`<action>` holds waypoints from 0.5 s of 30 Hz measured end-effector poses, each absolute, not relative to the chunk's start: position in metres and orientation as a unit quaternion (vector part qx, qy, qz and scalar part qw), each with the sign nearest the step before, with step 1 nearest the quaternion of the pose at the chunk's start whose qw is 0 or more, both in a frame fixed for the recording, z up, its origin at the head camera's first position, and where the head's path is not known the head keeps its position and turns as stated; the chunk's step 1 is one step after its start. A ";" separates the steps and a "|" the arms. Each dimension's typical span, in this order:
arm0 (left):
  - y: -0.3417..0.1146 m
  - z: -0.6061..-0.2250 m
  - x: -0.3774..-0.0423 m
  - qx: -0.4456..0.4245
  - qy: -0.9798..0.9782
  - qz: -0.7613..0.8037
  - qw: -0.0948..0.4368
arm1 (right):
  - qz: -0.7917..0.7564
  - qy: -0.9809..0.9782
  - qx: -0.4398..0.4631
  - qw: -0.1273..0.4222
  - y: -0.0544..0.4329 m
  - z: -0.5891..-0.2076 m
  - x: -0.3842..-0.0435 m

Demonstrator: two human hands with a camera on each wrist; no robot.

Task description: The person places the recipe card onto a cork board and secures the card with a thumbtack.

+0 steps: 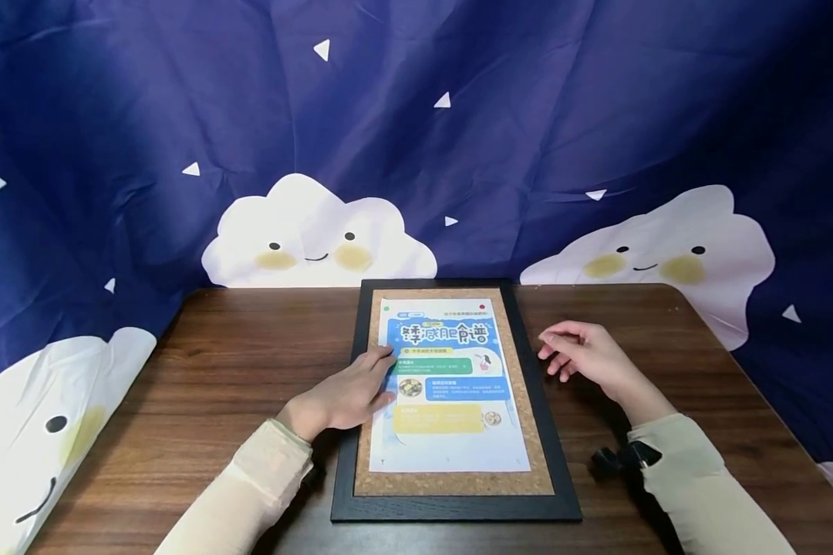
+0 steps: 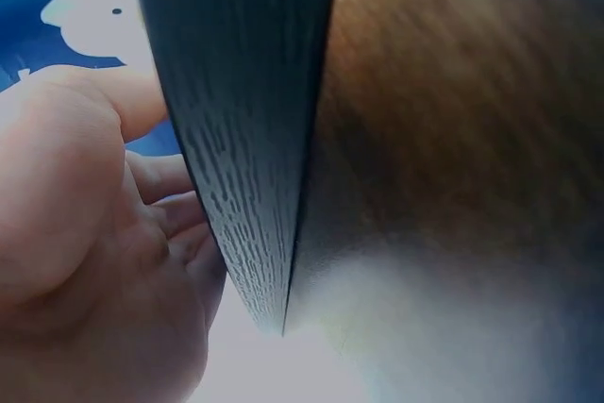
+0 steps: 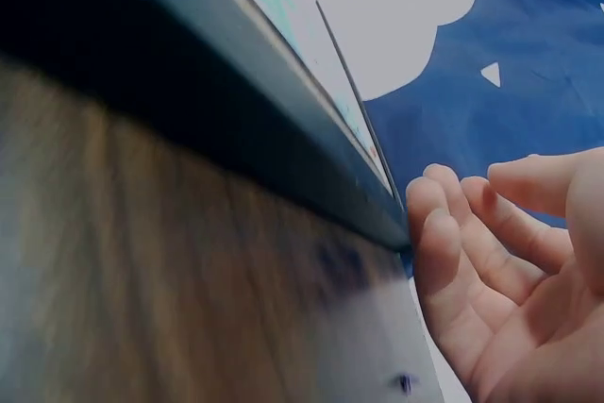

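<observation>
Left hand [image 1: 343,393] outstretched over poster [image 1: 451,451] edge | right hand [image 1: 593,358] half-curled, seemingly empty | sideways left-hand drag might crease poster

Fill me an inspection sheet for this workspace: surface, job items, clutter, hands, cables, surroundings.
Surface: brown wood-grain table.
Job items: black-framed corkboard lying on the table; printed poster on the cork, green pin at its upper left, red pin at its upper right. Lower-corner marks too small to identify.
Clutter: nothing seen.
Left hand: across the board's left edge, fingertips at the poster.
Right hand: beside the board's right edge, fingers loosely bent, no held item visible; black device at that wrist.
Cables: nothing seen.
Surroundings: blue backdrop with smiling clouds and white triangles, behind the table and along both sides.
</observation>
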State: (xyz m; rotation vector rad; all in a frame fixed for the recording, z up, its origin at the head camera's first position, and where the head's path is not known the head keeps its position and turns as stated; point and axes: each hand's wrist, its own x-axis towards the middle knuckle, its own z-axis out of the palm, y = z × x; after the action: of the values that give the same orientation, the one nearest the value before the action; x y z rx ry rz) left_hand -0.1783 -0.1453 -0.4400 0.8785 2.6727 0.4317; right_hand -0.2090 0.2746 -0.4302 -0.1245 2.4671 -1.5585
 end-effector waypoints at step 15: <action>-0.146 -0.440 -0.179 0.311 0.927 0.158 0.136 | -0.475 0.878 0.006 0.063 0.314 -0.432 -0.193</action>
State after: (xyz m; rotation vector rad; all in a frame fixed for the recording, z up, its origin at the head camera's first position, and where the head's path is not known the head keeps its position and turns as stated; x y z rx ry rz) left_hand -0.1790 -0.1461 -0.4399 0.9003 2.6844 0.4575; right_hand -0.1927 0.3135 -0.4317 0.0170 2.6520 -1.4368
